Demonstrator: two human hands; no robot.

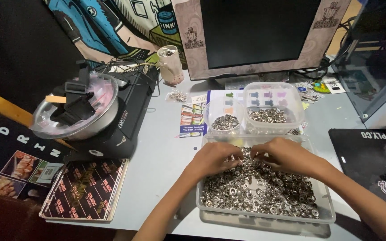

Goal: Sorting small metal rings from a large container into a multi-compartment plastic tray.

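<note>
Both hands' fingertips were buried among the metal rings point(264, 189), so whether the left hand point(213, 159) or the right hand point(284, 155) pinched any of them could not be told; both had fingers curled and knuckles up, close together at the far end of the heap. The rings were small, silvery, shiny, and filled a clear plastic tray point(327, 209) on the grey table point(161, 156). Behind it stood a round tub point(225, 116) and a square tub point(271, 107), each holding similar pieces.
</note>
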